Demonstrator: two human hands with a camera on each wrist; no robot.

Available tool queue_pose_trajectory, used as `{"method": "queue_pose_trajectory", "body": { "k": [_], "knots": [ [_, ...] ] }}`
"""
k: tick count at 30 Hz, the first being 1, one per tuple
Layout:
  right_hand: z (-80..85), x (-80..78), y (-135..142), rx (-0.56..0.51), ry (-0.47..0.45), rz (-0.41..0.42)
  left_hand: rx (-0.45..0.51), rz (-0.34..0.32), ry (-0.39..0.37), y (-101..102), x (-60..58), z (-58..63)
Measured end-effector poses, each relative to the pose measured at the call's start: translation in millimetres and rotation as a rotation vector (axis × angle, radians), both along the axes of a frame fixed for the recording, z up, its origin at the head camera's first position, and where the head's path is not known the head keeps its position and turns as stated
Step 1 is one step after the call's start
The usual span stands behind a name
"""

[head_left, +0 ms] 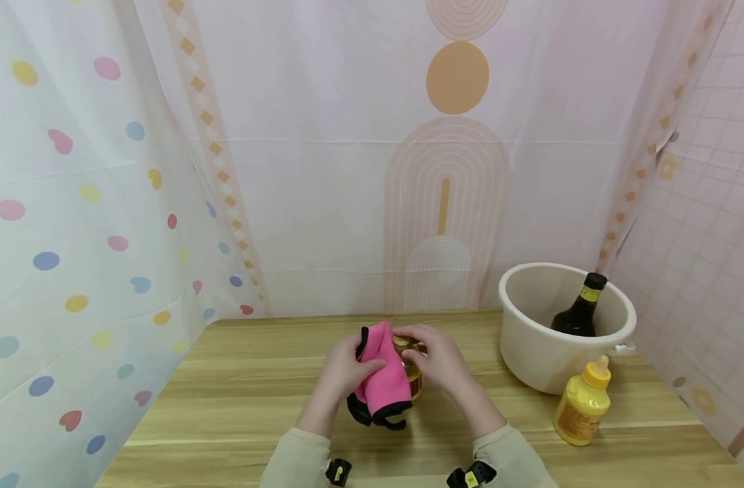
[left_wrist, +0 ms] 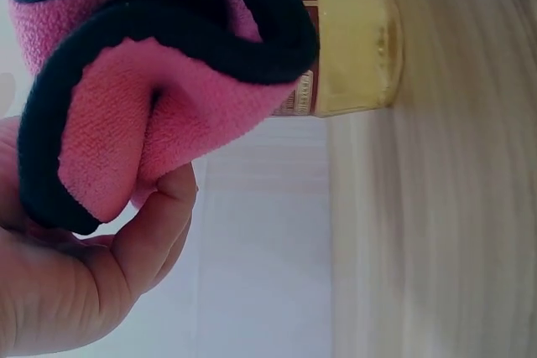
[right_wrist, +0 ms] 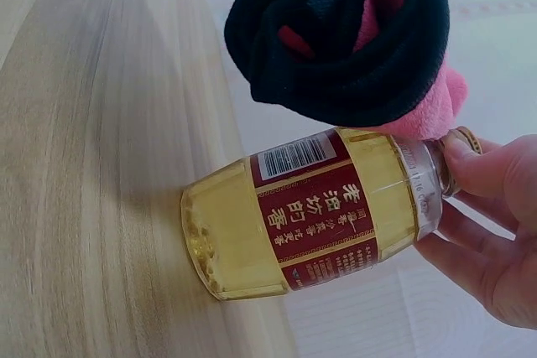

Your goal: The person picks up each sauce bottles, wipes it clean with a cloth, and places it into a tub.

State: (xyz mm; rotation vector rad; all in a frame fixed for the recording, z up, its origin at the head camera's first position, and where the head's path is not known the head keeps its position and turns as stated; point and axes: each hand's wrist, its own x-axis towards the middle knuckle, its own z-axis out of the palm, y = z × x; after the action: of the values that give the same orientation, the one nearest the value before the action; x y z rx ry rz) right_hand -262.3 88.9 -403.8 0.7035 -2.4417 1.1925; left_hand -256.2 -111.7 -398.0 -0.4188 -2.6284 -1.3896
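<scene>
A pink cloth (head_left: pixel 383 383) with black edging hangs bunched from my left hand (head_left: pixel 344 366), which grips it between thumb and fingers. Beside it, my right hand (head_left: pixel 439 358) holds an oil bottle (right_wrist: pixel 315 211) round the neck, just under the cap. The bottle is clear, filled with yellow oil, and wears a dark red label with a barcode. In the head view the cloth covers much of the bottle's left side. The left wrist view shows the bottle's base (left_wrist: pixel 361 48) close over the wooden table.
On the right stands a white bucket (head_left: pixel 530 356) with a dark bottle (head_left: pixel 579 315) leaning inside it. In front of the bucket is a yellow squeeze bottle (head_left: pixel 582 407). Patterned curtains (head_left: pixel 323 203) enclose the wooden table (head_left: pixel 244 400) at the back and sides.
</scene>
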Motion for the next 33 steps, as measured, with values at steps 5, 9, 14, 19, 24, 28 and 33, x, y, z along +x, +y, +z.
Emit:
{"method": "queue_pose_trajectory", "body": {
  "k": [5, 9, 14, 19, 24, 28, 33],
  "knots": [
    [0.9, 1.1, 0, -0.010, -0.002, 0.005, 0.019, -0.004, -0.033, -2, 1.7, -5.3],
    [1.0, 1.5, 0, -0.006, 0.001, 0.004, 0.028, 0.006, -0.066, -4, 3.3, -8.6],
    [0.4, 1.4, 0, 0.009, 0.011, 0.001, 0.040, 0.016, -0.101, -6, 3.5, -14.7],
    [-0.5, 0.1, 0, 0.024, 0.029, 0.004, 0.047, 0.026, -0.149, -8, 2.5, -22.9],
    [-0.7, 0.0, 0, 0.022, 0.024, -0.006, 0.042, 0.029, -0.168, -8, 2.7, -28.5],
    [-0.9, 0.4, 0, 0.013, 0.005, -0.011, 0.033, 0.042, -0.199, -8, 2.6, -33.7],
    [-0.9, 0.8, 0, 0.011, -0.002, -0.009, -0.006, 0.040, -0.211, -7, 1.6, -41.2]
  ]
}}
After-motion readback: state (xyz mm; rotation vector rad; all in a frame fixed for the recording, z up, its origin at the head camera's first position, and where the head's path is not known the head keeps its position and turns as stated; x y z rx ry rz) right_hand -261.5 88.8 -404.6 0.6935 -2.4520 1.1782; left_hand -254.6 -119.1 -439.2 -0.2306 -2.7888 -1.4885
